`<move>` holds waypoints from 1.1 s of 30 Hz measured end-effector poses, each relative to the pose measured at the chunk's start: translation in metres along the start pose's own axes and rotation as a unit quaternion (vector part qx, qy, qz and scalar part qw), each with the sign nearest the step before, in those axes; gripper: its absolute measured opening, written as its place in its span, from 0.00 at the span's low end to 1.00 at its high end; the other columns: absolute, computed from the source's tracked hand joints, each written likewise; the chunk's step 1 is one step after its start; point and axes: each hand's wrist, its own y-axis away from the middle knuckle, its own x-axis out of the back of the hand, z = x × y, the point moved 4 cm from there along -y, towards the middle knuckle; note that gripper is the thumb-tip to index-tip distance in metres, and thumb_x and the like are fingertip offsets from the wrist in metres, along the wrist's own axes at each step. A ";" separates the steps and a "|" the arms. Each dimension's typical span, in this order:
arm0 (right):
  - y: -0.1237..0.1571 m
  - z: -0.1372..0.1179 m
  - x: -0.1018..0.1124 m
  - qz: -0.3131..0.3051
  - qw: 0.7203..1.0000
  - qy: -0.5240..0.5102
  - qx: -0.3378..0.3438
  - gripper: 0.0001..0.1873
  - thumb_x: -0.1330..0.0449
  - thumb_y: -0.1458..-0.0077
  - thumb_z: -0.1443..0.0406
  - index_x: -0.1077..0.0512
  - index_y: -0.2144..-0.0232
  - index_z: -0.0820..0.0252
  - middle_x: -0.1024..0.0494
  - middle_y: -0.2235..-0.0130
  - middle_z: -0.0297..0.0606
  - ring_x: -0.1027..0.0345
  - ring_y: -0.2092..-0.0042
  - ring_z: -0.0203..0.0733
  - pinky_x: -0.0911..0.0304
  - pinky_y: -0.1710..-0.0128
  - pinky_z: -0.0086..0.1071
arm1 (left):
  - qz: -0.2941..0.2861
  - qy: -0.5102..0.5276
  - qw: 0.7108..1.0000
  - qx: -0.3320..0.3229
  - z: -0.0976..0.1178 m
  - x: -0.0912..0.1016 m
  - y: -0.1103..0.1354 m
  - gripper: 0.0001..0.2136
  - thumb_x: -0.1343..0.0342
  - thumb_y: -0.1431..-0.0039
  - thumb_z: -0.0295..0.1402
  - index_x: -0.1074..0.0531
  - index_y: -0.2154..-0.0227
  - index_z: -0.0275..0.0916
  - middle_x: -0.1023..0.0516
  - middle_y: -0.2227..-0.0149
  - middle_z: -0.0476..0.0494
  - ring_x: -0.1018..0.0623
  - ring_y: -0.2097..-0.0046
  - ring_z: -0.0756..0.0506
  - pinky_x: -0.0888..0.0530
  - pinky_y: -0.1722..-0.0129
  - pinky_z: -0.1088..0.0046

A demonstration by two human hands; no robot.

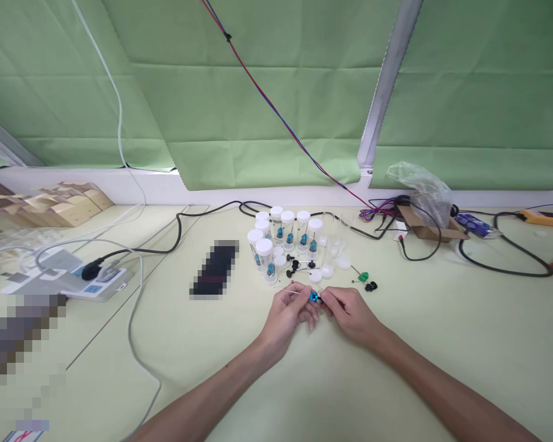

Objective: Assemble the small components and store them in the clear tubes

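Note:
My left hand [289, 312] pinches a small blue part [314, 296] between thumb and fingers, and a thin metal rod sticks out to its left. My right hand [350, 310] is closed at the part's right end, on a small black piece [320, 299] mostly hidden by the fingertips. Just beyond the hands stand several clear tubes with white caps [265, 247], with similar blue parts inside. Loose white caps [327, 271], small black pieces [295, 265] and a green part with a thin rod [363, 277] lie nearby.
A dark pixelated patch [215, 270] is left of the tubes. Farther left, a white power strip [92, 279] has cables plugged in. At the back right are a cardboard box [426, 230], a plastic bag [424, 190] and black cables [507, 270]. Folded cardboard [59, 205] is back left.

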 end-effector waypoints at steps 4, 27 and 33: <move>0.000 -0.001 0.001 0.013 1.000 -0.006 -0.010 0.22 0.55 0.35 0.60 0.38 0.80 0.60 0.36 0.80 0.30 0.43 0.76 0.34 0.47 0.73 0.29 | 0.008 0.009 1.000 0.000 -0.001 0.000 -0.001 0.12 0.42 0.43 0.39 0.32 0.71 0.35 0.26 0.76 0.45 0.27 0.77 0.50 0.33 0.79 0.76; 0.000 -0.005 0.003 0.005 1.000 0.014 0.010 0.20 0.53 0.35 0.61 0.37 0.78 0.59 0.34 0.78 0.31 0.43 0.75 0.34 0.46 0.72 0.29 | 0.006 -0.015 1.000 0.000 0.001 0.000 0.000 0.11 0.42 0.43 0.40 0.31 0.71 0.36 0.25 0.77 0.46 0.26 0.76 0.50 0.32 0.77 0.77; 0.000 -0.001 0.000 0.000 1.000 -0.006 -0.005 0.25 0.58 0.34 0.58 0.39 0.82 0.59 0.35 0.81 0.31 0.41 0.77 0.34 0.45 0.72 0.29 | 0.000 -0.020 1.000 0.003 0.001 -0.001 0.001 0.12 0.42 0.44 0.41 0.31 0.71 0.35 0.23 0.74 0.43 0.26 0.76 0.50 0.32 0.77 0.76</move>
